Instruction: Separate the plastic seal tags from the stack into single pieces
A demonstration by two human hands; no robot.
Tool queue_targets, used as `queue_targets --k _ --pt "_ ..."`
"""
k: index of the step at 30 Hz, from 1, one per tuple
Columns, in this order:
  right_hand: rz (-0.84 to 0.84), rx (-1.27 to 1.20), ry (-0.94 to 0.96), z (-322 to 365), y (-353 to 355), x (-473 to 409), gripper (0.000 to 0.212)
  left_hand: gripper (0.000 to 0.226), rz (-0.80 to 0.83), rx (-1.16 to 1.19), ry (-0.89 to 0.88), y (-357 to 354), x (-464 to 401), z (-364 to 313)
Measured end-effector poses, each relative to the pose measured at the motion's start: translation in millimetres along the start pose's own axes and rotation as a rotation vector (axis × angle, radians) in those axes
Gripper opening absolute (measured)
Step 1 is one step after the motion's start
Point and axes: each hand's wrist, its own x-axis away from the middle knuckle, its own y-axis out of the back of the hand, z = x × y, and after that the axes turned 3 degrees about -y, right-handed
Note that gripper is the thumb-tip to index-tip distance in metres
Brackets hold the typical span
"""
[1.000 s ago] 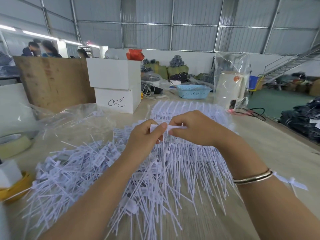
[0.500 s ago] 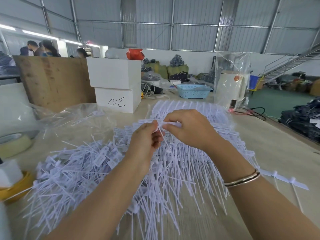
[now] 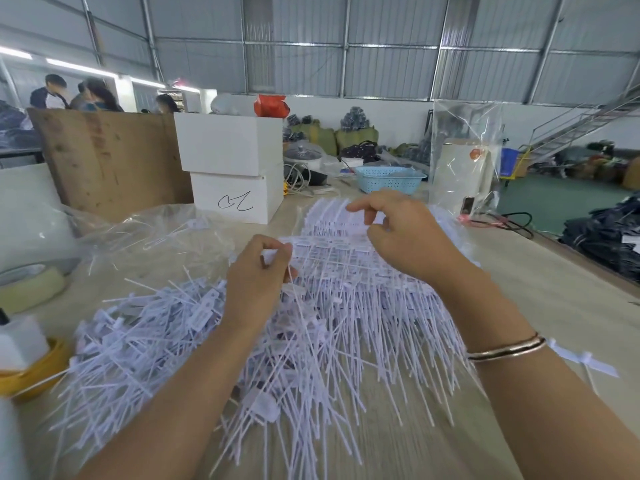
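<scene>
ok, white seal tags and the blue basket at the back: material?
Thin white seal tags: seemingly matte flexible plastic; the long tails bend and splay. Pale blue perforated basket: looks like moulded rigid plastic with a slight sheen, patterned holes in its wall.

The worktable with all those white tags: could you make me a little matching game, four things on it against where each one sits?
Things:
1. blue basket
2. white boxes
3. tape roll
4. single seal tag

Places:
A. near the table's left edge
B. pinched in the left hand
C. far end of the table, beyond the right hand
D. stacked in front of the brown board

Pairs: 1-C, 2-D, 3-A, 4-B
</scene>
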Motion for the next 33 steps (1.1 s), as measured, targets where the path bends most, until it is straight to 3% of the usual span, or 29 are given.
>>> queue_targets --k 4,7,10,13,15,21,24,33 --pt "-0.097 -0.152 0.005 3 12 -1 0.043 0.019 0.083 -0.386 -0.141 3 1 15" --pt "-0.046 -0.216 0.091 8 11 1 0.048 0.027 0.048 -0.592 -0.186 2 0 12" --pt "0.099 -0.361 0.113 11 -1 5 0.049 0.016 0.044 -0.242 -0.196 -1 3 -2" --pt "0.198 -0.405 0.108 8 -20 9 0.037 0.030 0.323 0.148 0.046 -7 9 -17" --pt "0.217 -0.436 0.081 5 -32 11 0.031 0.028 0.377 0.131 0.071 -10 13 -18" --pt "0.311 -0.474 -0.193 -8 -51 11 0.006 0.015 0.222 0.123 -0.009 -10 12 -12" --pt "0.358 -0.501 -0.176 -13 -53 13 0.025 0.013 0.247 0.131 0.014 -9 13 -11" --pt "0.311 -0.604 -0.076 -9 -59 14 0.016 0.019 0.314 0.407 0.240 -3 11 -17"
